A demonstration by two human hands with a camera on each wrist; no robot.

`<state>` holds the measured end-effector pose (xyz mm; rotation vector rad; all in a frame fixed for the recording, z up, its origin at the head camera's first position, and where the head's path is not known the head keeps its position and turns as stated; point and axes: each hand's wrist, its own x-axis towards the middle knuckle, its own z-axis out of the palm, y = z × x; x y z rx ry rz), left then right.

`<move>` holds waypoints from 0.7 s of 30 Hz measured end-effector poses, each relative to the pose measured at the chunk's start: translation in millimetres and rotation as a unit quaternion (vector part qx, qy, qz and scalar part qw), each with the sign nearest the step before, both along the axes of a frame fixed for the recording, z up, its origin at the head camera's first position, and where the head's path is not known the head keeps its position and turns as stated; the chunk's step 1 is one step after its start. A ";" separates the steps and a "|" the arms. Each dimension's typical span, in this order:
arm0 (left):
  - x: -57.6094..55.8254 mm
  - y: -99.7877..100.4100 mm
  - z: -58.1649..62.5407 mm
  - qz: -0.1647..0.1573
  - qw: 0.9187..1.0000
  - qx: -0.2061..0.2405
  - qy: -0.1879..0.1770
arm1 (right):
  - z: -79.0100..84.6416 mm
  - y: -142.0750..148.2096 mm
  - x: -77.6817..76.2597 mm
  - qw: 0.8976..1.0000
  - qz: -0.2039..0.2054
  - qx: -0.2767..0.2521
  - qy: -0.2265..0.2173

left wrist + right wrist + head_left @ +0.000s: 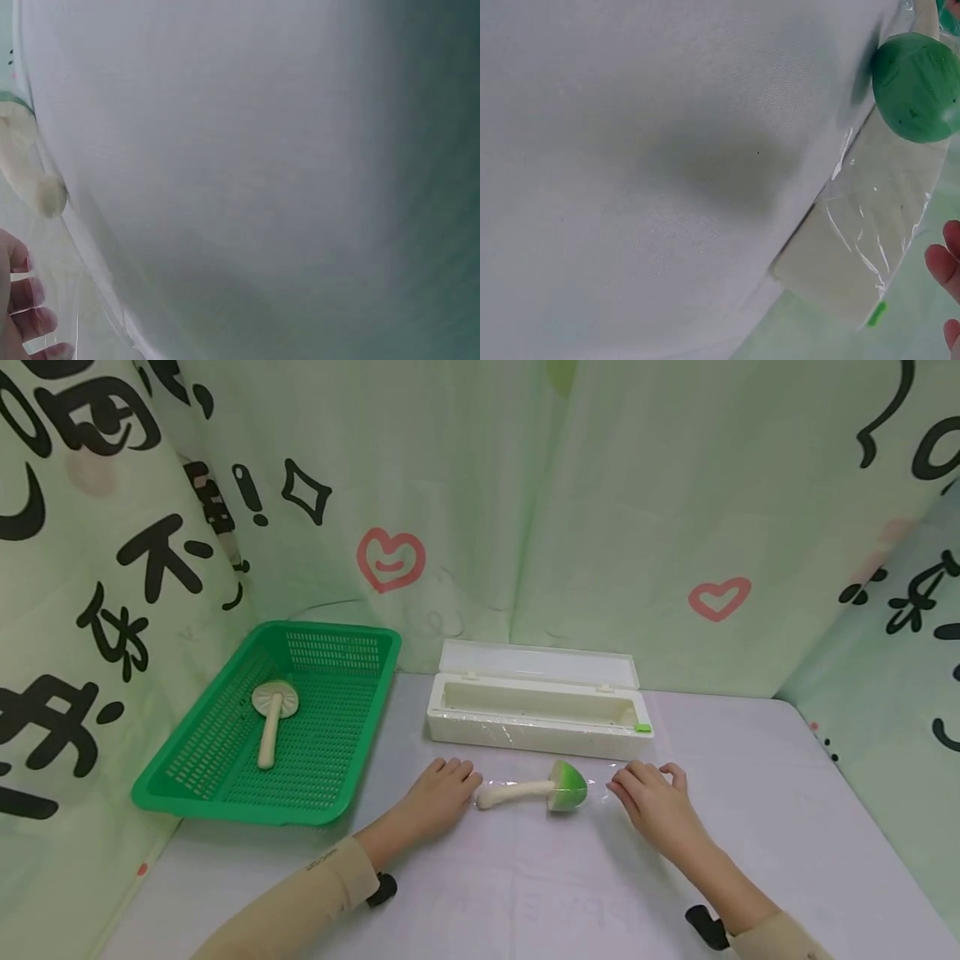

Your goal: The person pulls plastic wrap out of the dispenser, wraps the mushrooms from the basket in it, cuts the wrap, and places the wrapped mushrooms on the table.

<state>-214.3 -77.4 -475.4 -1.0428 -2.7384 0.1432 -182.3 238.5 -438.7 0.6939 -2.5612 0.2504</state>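
Observation:
A toy mushroom (569,787) with a green cap and pale stalk lies in clear plastic film on the table, its cap toward the right. My left hand (447,792) is at the stalk end, fingers curled and holding the film there. Beyond the cap, my right hand (660,806) pinches the film at the other side, one outer finger held apart. Only fingertips (34,322) of the left hand show in the left wrist view, near the stalk end (51,196). In the right wrist view, the green cap (915,86) sits above the right fingertips (941,262).
A long white film box (525,739) with its lid (540,664) raised stands behind the mushroom. To the left, a green basket (352,760) holds another mushroom (274,714), pale with its underside up. Printed curtains (465,527) surround the white-covered table (562,893).

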 end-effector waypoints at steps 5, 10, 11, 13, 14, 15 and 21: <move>-6.5 2.2 -5.3 0.000 0.999 0.001 0.052 | -7.9 0.5 -13.8 0.999 0.019 0.001 0.026; -13.1 6.2 -11.3 -0.004 0.996 -0.023 0.089 | -19.8 -0.4 -28.1 0.996 0.044 0.017 0.078; -14.3 7.0 -12.2 -0.005 0.995 -0.030 0.093 | -22.3 -0.9 -30.8 0.994 0.051 0.020 0.093; -16.8 8.4 -13.8 -0.006 0.994 -0.049 0.094 | -27.2 -2.1 -36.5 0.990 0.064 0.027 0.126; -18.0 9.0 -14.4 -0.007 0.994 -0.058 0.094 | -29.4 -2.9 -39.2 0.987 0.068 0.032 0.141; -18.9 9.6 -14.6 -0.008 0.994 -0.064 0.093 | -31.6 -3.5 -41.7 0.985 0.073 0.035 0.154; -22.8 11.2 -17.2 -0.026 0.992 -0.079 0.091 | -39.1 -7.2 -50.3 0.982 0.076 0.067 0.159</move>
